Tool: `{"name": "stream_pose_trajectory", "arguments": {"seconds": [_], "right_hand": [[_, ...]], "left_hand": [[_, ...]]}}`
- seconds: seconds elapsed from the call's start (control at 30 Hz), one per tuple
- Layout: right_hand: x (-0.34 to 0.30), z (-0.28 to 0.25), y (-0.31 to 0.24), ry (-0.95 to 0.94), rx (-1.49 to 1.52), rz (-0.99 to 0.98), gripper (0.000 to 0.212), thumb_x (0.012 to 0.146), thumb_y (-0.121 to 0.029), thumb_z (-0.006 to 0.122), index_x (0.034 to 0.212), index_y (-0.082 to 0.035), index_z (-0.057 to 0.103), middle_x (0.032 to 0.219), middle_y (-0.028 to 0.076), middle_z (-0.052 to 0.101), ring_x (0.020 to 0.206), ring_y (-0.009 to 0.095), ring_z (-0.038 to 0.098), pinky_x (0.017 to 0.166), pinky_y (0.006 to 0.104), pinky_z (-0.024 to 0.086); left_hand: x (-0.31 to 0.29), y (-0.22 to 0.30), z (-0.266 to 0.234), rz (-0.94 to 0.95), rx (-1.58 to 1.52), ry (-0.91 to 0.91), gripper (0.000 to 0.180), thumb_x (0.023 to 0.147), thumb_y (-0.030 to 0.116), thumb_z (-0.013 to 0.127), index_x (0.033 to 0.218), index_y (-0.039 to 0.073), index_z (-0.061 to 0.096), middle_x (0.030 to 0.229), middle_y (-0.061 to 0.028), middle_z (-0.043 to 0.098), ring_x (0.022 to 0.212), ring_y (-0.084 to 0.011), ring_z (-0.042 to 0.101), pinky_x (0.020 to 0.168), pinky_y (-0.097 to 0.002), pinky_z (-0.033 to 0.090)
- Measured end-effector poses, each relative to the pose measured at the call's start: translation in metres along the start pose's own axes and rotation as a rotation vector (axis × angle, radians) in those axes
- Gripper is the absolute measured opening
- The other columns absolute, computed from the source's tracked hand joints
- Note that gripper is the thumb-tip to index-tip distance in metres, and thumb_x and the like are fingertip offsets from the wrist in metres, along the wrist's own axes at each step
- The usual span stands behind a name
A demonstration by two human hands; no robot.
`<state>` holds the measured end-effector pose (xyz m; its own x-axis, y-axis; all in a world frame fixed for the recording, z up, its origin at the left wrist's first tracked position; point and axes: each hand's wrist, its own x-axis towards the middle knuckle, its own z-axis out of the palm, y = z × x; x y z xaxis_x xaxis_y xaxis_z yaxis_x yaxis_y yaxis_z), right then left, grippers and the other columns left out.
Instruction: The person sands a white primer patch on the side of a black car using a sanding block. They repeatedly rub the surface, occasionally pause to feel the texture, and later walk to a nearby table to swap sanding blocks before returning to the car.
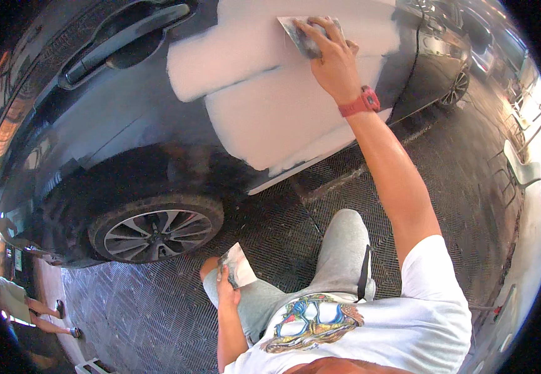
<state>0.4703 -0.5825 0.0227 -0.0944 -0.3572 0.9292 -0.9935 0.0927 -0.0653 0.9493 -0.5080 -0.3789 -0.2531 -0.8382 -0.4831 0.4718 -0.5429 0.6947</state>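
A dark car door carries a broad patch of pale pinkish body filler [264, 118]. My right hand [336, 62] reaches up to the patch, fingers spread over a flat filler spreader [289, 28] whose blade lies against the upper part of the filler. Low near my knee, my left hand [227, 292] grips a second spreader [240, 265], with pale filler on its face and grey smears near the grip. A thin dark line crosses the filler between its upper and lower areas.
The car's wheel [158, 235] stands at the left, below the door handle [127, 40]. Ridged dark matting [139, 311] covers the floor. Another person's legs [46, 315] show at far left. A pale chair [520, 165] stands at the right, and another dark car's wheel [456, 88] shows beyond.
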Motion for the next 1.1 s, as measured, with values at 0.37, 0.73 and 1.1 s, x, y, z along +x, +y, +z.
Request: {"name": "stream_pose_trajectory", "arguments": {"seconds": [0.37, 0.73, 1.1], "right_hand": [[-0.027, 0.025, 0.009, 0.012, 0.042, -0.039, 0.086, 0.070, 0.007, 0.061, 0.142, -0.038, 0.059, 0.145, 0.000, 0.053, 0.147, 0.028, 0.040, 0.106, 0.0595, 0.031], [-0.015, -0.005, 0.012, 0.068, 0.054, -0.029, 0.081, 0.072, 0.008, 0.057, 0.141, -0.034, 0.061, 0.143, 0.002, 0.055, 0.136, 0.028, 0.052, 0.105, 0.0501, 0.038], [-0.008, -0.002, -0.018, -0.113, 0.016, -0.044, 0.069, 0.078, -0.002, 0.062, 0.137, -0.035, 0.062, 0.140, -0.001, 0.057, 0.137, 0.026, 0.050, 0.104, 0.0610, 0.035]], "left_hand": [[-0.020, 0.010, 0.014, -0.001, 0.009, 0.105, 0.046, 0.105, 0.024, 0.058, 0.146, 0.006, 0.047, 0.133, -0.0097, 0.064, 0.117, -0.0274, 0.066, 0.099, -0.0429, 0.056], [-0.009, 0.002, 0.013, -0.015, 0.043, 0.016, 0.046, 0.106, 0.025, 0.056, 0.147, 0.005, 0.046, 0.140, -0.0098, 0.059, 0.125, -0.0255, 0.061, 0.107, -0.0417, 0.050], [-0.020, 0.005, 0.017, -0.043, 0.054, 0.076, 0.049, 0.105, 0.026, 0.058, 0.148, 0.007, 0.046, 0.140, -0.0092, 0.060, 0.125, -0.0264, 0.061, 0.105, -0.0415, 0.051]]}}
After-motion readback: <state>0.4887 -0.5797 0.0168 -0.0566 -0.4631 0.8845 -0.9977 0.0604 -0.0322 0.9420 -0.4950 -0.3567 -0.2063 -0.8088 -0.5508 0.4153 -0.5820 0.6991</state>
